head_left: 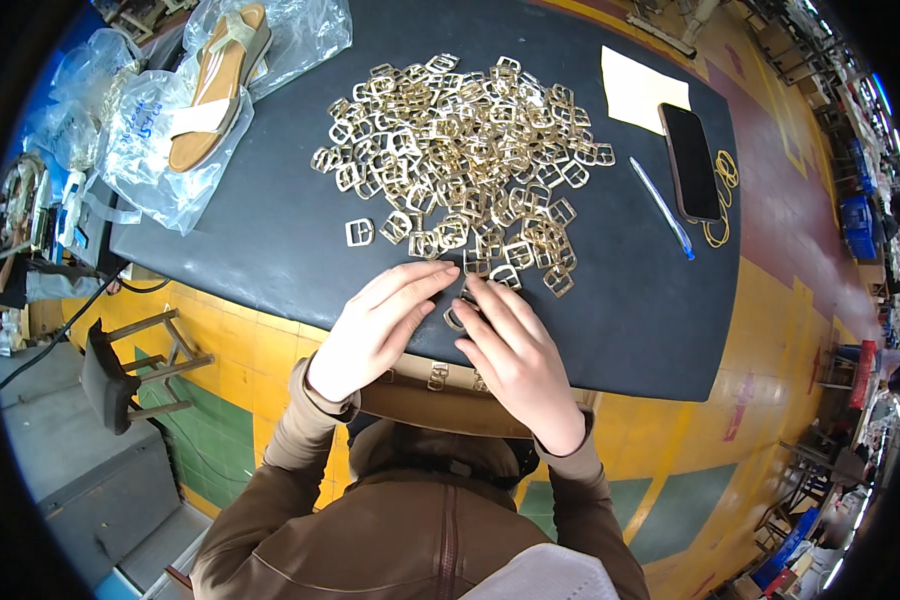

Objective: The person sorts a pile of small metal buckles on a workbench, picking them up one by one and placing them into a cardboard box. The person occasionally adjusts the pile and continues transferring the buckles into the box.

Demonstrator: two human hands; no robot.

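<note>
A big heap of gold-coloured metal buckles point(460, 130) covers the middle of the dark table. At its near edge, my left hand point(380, 320) rests with fingers stretched out close together, their tips beside the nearest buckles. My right hand point(518, 352) faces it with fingers spread. A loose buckle point(454, 319) lies at the right fingertips, partly hidden by them; I cannot see a firm grip on it. Below the table edge, a few buckles point(437, 376) show on a tan cardboard-like surface point(410, 377), partly covered by my right hand.
A tan sandal point(205, 100) lies on clear plastic bags point(150, 150) at the far left. To the right are a phone point(690, 165), a blue pen point(662, 208), a pale paper sheet point(642, 88) and a yellow cord point(725, 185). A stool point(115, 375) stands left of the table point(630, 330).
</note>
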